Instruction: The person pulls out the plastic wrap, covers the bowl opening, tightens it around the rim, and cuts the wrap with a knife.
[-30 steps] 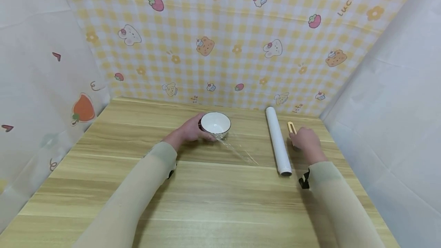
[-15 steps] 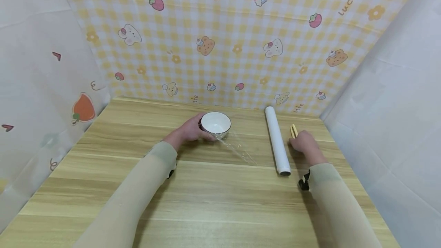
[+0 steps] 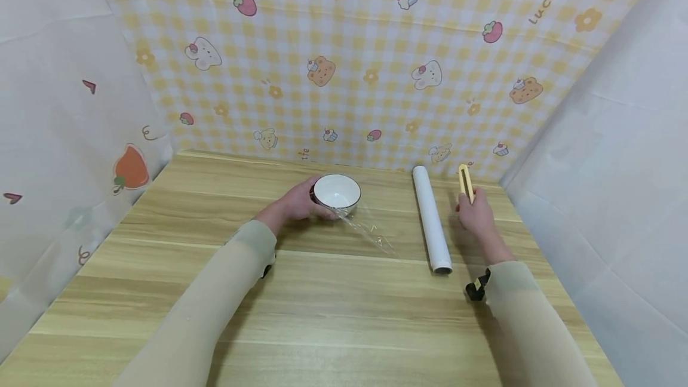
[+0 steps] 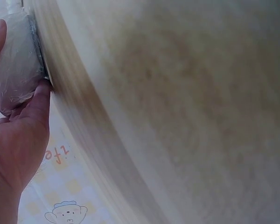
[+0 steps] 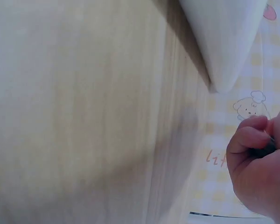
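My left hand (image 3: 302, 200) grips a white bowl (image 3: 336, 187) with a dark rim from its left side, thumb at the near side. Clear cling film (image 4: 18, 60) wraps the outside of the bowl in the left wrist view, and a loose strip of it (image 3: 371, 233) trails over the table to the right. At the right, my right hand (image 3: 476, 211) holds up a slim yellow utility knife (image 3: 465, 181) with a long slot, its top pointing toward the back wall. Curled fingers (image 5: 249, 140) hide most of the knife in the right wrist view; only a dark part shows.
A white cling film roll (image 3: 432, 220) lies lengthwise between the bowl and my right hand. Behind the wooden table (image 3: 344, 315) hangs a yellow checked cloth (image 3: 371, 40), with pale sheets (image 3: 618, 196) along the sides.
My right hand has turned and raised the utility knife, which now stands out farther above the fingers. The roll has shifted very slightly left. My left hand and the bowl stay put.
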Available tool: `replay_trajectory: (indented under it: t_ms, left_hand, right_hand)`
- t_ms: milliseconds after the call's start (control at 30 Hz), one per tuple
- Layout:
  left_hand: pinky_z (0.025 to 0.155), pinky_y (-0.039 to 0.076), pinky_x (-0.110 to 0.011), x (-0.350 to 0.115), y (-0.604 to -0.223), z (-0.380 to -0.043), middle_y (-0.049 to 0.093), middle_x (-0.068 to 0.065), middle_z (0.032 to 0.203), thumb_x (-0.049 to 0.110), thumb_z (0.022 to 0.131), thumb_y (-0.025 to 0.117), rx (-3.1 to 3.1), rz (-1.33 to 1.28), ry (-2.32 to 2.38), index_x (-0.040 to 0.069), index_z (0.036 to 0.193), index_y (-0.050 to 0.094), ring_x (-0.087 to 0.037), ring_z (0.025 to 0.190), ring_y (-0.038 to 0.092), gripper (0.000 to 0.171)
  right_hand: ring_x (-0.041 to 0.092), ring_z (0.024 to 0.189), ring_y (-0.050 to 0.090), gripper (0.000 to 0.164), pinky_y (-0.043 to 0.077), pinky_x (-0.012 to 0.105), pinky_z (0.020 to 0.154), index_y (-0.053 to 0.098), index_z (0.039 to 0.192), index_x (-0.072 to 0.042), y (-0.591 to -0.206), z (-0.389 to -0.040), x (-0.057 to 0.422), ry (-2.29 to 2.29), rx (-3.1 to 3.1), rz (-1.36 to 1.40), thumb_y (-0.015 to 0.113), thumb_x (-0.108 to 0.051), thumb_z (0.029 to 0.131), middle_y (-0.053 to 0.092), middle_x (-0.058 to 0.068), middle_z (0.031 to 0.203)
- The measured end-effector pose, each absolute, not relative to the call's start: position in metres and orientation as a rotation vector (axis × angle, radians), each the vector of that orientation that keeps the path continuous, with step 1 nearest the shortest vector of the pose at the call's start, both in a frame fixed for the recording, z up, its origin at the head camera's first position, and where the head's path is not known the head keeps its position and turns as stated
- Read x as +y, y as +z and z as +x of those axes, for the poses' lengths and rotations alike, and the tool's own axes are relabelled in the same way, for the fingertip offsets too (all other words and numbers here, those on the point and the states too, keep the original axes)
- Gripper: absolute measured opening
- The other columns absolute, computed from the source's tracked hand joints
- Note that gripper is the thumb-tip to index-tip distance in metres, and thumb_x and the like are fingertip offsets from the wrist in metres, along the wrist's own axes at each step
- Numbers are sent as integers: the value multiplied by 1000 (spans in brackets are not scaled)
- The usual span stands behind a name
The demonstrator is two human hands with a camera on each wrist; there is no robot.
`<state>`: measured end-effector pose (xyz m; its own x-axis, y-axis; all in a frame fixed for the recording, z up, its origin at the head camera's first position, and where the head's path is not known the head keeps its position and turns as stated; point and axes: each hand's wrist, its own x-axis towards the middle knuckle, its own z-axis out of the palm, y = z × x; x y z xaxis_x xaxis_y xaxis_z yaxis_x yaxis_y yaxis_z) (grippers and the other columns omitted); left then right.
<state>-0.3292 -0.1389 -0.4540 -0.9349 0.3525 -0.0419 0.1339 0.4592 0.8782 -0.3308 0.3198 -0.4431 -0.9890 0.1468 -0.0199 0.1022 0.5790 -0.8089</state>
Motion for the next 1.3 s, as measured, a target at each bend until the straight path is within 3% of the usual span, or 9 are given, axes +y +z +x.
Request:
replay_trajectory:
  t_ms: [100, 233, 400, 633, 933, 1067, 1167, 1300]
  left_hand:
    - [137, 26, -53, -139, -455, -330, 54, -19, 162, 21, 80, 102, 2489, 418, 1473, 7, 168, 35, -38, 156, 45, 111]
    - [137, 25, -52, -139, -455, -330, 54, -18, 162, 20, 79, 102, 2486, 421, 1476, 8, 167, 35, -38, 156, 46, 111]
    - [137, 26, -53, -139, -455, -330, 54, -18, 161, 20, 80, 102, 2492, 438, 1473, 7, 168, 35, -38, 155, 46, 111]
    - [137, 26, -53, -140, -455, -330, 54, -18, 162, 20, 80, 102, 2488, 431, 1478, 8, 167, 36, -38, 156, 45, 110]
    - [137, 26, -54, -139, -454, -328, 53, -19, 163, 21, 81, 101, 2487, 412, 1475, 8, 168, 35, -39, 156, 45, 109]
    - [137, 25, -54, -140, -454, -329, 52, -19, 163, 22, 81, 101, 2487, 416, 1476, 8, 168, 35, -39, 157, 44, 110]
    - [137, 25, -53, -140, -454, -328, 52, -18, 164, 22, 80, 102, 2488, 414, 1477, 8, 169, 34, -38, 157, 43, 112]
    - [137, 25, -54, -141, -455, -329, 51, -18, 165, 23, 81, 101, 2493, 424, 1474, 8, 169, 34, -38, 158, 43, 112]
  right_hand:
    - [10, 58, 54, 52, 49, 27, 52, 36, 153, 5, -440, -328, 317, 1420, -2744, -208, 31, -31, 116, 64, 13, 96]
    - [14, 61, 58, 45, 52, 28, 57, 41, 142, 11, -441, -328, 314, 1498, -2722, -197, 29, -19, 110, 63, 12, 84]
    - [12, 68, 61, 43, 54, 25, 61, 32, 147, 17, -443, -329, 310, 1532, -2729, -83, 30, -9, 112, 63, 17, 95]
    - [13, 68, 58, 35, 49, 27, 60, 43, 132, 10, -446, -328, 308, 1400, -2778, -8, 26, -16, 115, 58, 9, 84]
    - [9, 70, 56, 41, 51, 26, 60, 40, 133, 5, -447, -325, 306, 1344, -2764, 8, 23, -30, 119, 60, 18, 107]
    - [13, 69, 71, 41, 66, 32, 66, 39, 138, 8, -447, -323, 304, 1512, -2673, -29, 30, -27, 119, 66, 32, 122]
    - [16, 77, 79, 41, 70, 38, 76, 33, 142, 8, -446, -324, 302, 1659, -2587, -65, 33, -25, 118, 60, 39, 138]
    - [13, 84, 77, 35, 70, 37, 80, 31, 140, 2, -445, -323, 300, 1648, -2523, -119, 33, -24, 118, 60, 32, 134]
